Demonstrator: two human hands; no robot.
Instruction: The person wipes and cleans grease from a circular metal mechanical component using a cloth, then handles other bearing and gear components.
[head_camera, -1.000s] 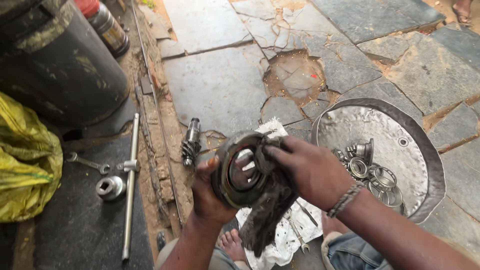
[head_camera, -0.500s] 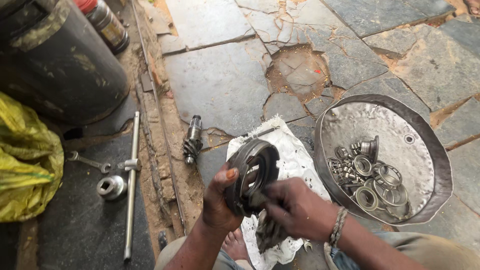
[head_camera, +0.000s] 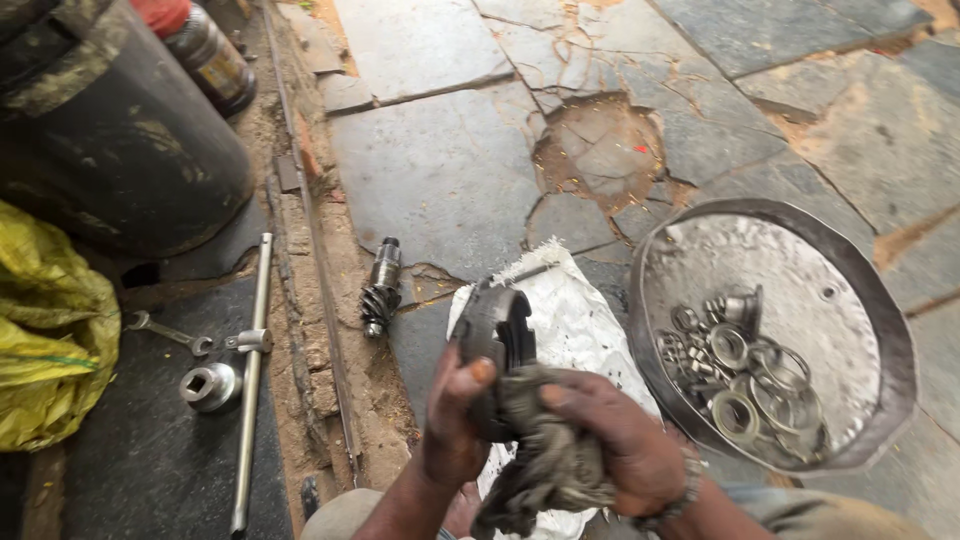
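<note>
Nearby, gear shaft (head_camera: 381, 287), steel basin (head_camera: 880, 300) of bearings (head_camera: 745, 372)

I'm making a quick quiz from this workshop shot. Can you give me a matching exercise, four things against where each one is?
Things:
1. round metal part
2. greasy rag
3. bearing rings
4. large socket

Places:
A. in the metal basin
B. on the dark slab beside the long bar
C. gripped by the left hand
D. bunched in the right hand

Pairs: 1-C, 2-D, 3-A, 4-B
</note>
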